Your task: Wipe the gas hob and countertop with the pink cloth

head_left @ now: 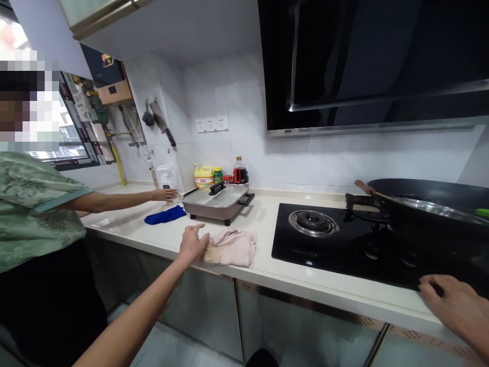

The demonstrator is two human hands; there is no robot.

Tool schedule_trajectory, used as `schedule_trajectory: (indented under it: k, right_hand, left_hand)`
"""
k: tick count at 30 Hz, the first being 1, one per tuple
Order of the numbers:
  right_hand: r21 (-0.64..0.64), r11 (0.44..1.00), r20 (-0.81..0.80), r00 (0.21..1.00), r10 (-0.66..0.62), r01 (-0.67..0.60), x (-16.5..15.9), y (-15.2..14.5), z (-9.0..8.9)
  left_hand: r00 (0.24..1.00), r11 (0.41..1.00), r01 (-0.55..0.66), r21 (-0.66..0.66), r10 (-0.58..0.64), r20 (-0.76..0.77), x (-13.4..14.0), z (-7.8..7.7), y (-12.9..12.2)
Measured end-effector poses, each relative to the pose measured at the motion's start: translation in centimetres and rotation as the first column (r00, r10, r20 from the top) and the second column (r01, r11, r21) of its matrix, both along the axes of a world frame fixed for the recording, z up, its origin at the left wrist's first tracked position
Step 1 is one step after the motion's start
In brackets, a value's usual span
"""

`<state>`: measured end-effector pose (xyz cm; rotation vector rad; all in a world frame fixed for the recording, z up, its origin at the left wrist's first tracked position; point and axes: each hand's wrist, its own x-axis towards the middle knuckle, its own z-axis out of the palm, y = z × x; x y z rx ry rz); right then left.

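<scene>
Home kitchen: gas hob (367, 242), wok (431, 211).

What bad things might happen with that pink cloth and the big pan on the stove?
The left hand rests on the pink cloth, which lies close to the gas hob; pushed right, it might reach the burner. The wok handle sticks out leftward, and the right hand at the hob edge might knock it.

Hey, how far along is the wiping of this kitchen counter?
Done: the pale counter shows no visible spills. In hand: the left hand rests on the crumpled pink cloth; the right hand touches the black glass hob. Left: the cloth sits beside the hob, not on it.
</scene>
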<state>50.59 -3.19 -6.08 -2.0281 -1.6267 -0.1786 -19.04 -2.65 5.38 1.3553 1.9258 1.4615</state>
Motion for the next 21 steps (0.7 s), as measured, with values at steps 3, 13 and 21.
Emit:
schedule_trajectory:
  k: [3,13,21]
  right_hand:
    - [0.008,1.0,0.004,1.0,0.0,0.0,0.2,0.1,-0.1]
    - [0.101,0.995,-0.03,0.999,0.031,-0.028,0.1,0.2,-0.2]
    - [0.123,0.992,-0.004,1.0,0.022,-0.022,2.5,1.3,-1.9]
  left_hand:
    - [0.885,0.988,0.15,0.035,-0.119,-0.45,2.6,-0.7,-0.5]
    - [0.414,0.972,-0.011,-0.234,-0.209,-0.886,7.7,-3.2,1.7]
    - [0.351,0.94,0.036,-0.339,-0.329,-0.877,7.2,-1.8,2.3]
